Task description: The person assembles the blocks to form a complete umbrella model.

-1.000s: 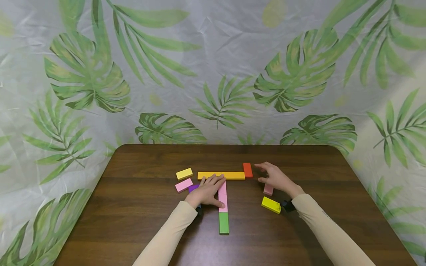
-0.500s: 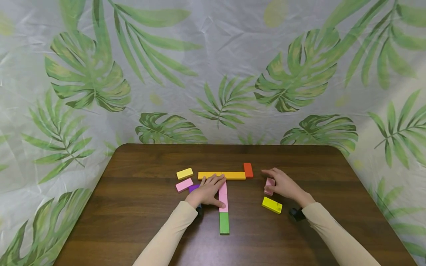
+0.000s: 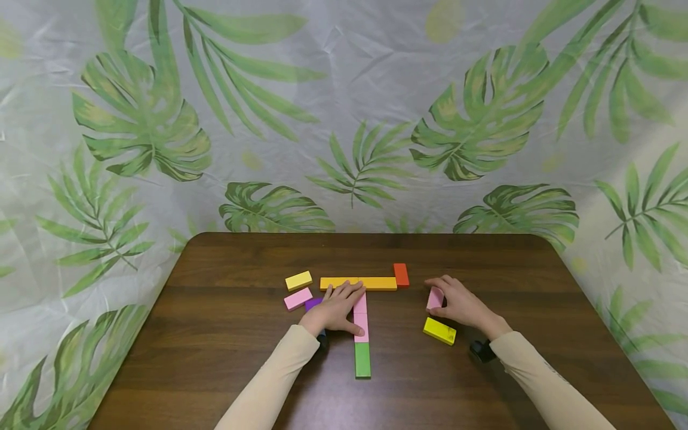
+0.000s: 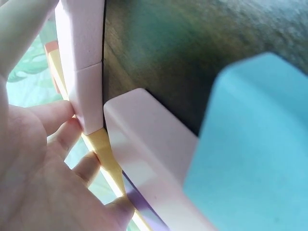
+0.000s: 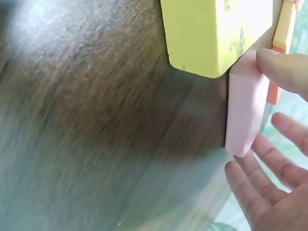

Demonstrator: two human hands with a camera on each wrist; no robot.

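Note:
My left hand lies with fingers spread over an upright column of pink blocks, its fingertips reaching the row of orange blocks above. A green block continues that column at the near end. Over to the right, my right hand pinches a pink block between thumb and fingers. In the right wrist view the thumb presses one end of this pink block and fingertips are at the other. A yellow block with a dark mark lies just nearer than it.
A red block stands at the right end of the orange row. To the left lie a pale yellow block, a pink one and a purple block. A blue block sits under the left wrist. A patterned cloth hangs behind the table.
My right hand has moved from beside the red block rightward and nearer, and its thumb and fingers have closed about the pink block. The left hand has stayed in place.

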